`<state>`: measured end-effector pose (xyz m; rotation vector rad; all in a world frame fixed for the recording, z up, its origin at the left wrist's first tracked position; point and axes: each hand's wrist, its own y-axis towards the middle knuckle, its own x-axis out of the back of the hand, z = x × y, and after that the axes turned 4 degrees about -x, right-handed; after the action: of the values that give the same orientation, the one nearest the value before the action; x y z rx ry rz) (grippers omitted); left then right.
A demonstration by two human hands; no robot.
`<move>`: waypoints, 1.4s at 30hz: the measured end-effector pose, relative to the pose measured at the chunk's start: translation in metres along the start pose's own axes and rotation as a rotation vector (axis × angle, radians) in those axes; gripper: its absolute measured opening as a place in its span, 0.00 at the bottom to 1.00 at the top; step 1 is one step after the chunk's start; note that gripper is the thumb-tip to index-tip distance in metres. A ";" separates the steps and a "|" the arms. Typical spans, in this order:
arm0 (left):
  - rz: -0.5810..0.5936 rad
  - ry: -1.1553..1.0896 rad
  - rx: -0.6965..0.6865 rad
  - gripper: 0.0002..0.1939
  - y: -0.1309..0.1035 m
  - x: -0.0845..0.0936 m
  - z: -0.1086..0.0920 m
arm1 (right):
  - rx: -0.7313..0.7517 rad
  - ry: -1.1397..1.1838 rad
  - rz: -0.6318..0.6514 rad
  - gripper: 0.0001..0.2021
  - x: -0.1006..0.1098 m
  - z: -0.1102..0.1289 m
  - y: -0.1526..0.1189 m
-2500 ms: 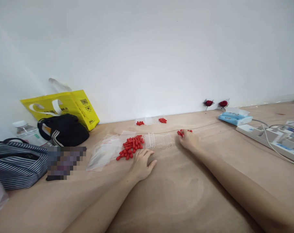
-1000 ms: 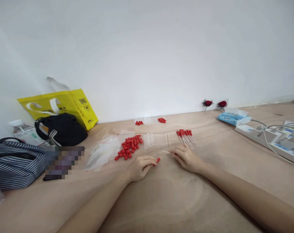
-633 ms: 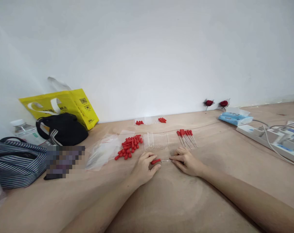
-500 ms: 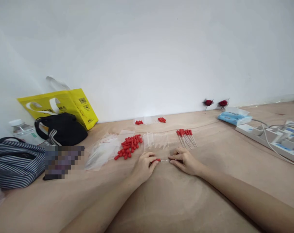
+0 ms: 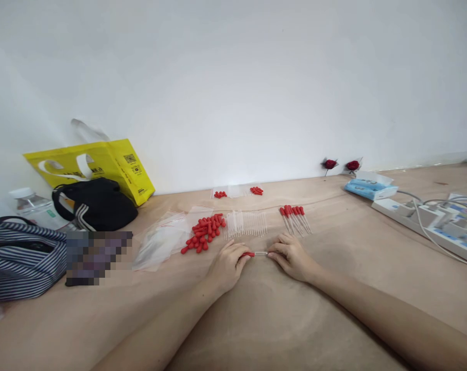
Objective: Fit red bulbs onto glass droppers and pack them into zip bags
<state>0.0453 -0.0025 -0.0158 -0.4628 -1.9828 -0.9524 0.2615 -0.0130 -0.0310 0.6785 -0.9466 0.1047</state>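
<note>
My left hand (image 5: 231, 264) is closed on a red rubber bulb (image 5: 249, 254), part of which shows past the fingertips. A clear glass dropper tube (image 5: 260, 253) runs level from the bulb to my right hand (image 5: 293, 257), whose fingers pinch its other end. Bulb and tube meet end to end between the hands. Just beyond them lies a row of clear dropper tubes (image 5: 252, 224), with a pile of loose red bulbs (image 5: 203, 233) to its left. Several droppers with red bulbs fitted (image 5: 297, 220) lie side by side beyond my right hand.
Clear zip bags (image 5: 159, 242) lie left of the pile; more bulbs in bags (image 5: 233, 191) are near the wall. Farther left are a yellow bag (image 5: 102, 159), black pouch (image 5: 105, 206), bottle (image 5: 32, 206) and striped bag (image 5: 24, 263). Tissues (image 5: 370, 186) and a power strip (image 5: 422, 224) are right.
The red bulb and the glass tube now meet in line, with more of the bulb showing. My right hand has shifted slightly left; the view has moved a little.
</note>
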 end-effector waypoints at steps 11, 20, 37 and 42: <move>0.001 0.016 0.024 0.10 -0.001 0.001 -0.003 | -0.082 -0.029 -0.023 0.07 0.003 0.022 -0.002; -0.011 0.006 0.036 0.11 -0.002 -0.001 -0.001 | -0.058 0.028 -0.033 0.07 0.000 0.027 -0.004; -0.116 -0.020 -0.064 0.11 -0.002 0.001 0.000 | 0.041 0.117 0.020 0.06 -0.004 0.030 -0.006; -0.072 -0.003 -0.128 0.10 -0.004 0.001 -0.003 | 0.116 0.088 0.078 0.06 0.001 0.024 -0.005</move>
<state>0.0437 -0.0074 -0.0155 -0.4662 -1.9600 -1.1293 0.2466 -0.0308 -0.0236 0.7378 -0.8874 0.2581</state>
